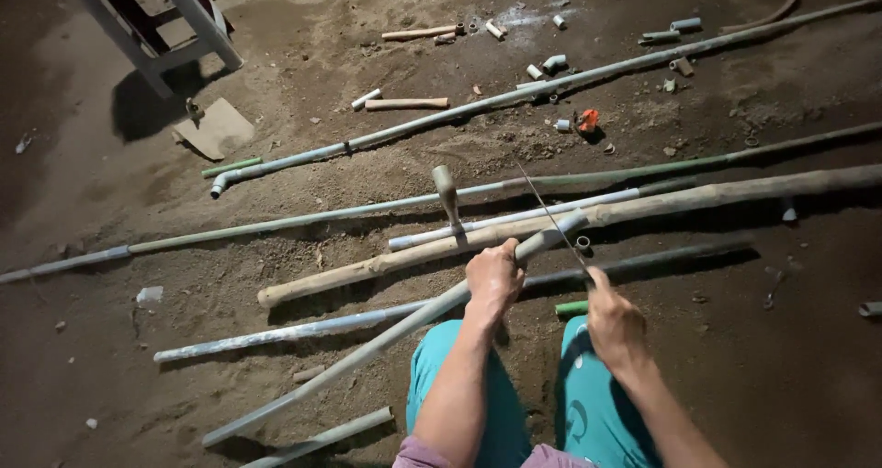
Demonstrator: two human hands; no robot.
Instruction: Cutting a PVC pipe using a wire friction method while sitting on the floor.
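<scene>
Left hand (493,280) is wrapping its fingers tight around a grey pipe (386,335), gripping just short of the pipe's far end, which is resting up on a thick bamboo pole (551,225) lying crosswise just beyond both hands. Right hand (614,326) is pinching a thin saw blade (551,218) by its near end, blade slanting up and away across the pipe end, just past the left hand. Looks like the cutting step, stroke underway or about to start; can't tell if a groove is started. Next move likely calls for steady back-and-forth strokes with the left hand clamping hard so the pipe isn't rolling. A hammer (447,195) is standing just beyond the left hand. More pipes and short fittings (554,63) are lying well beyond on the dirt floor (110,211).
</scene>
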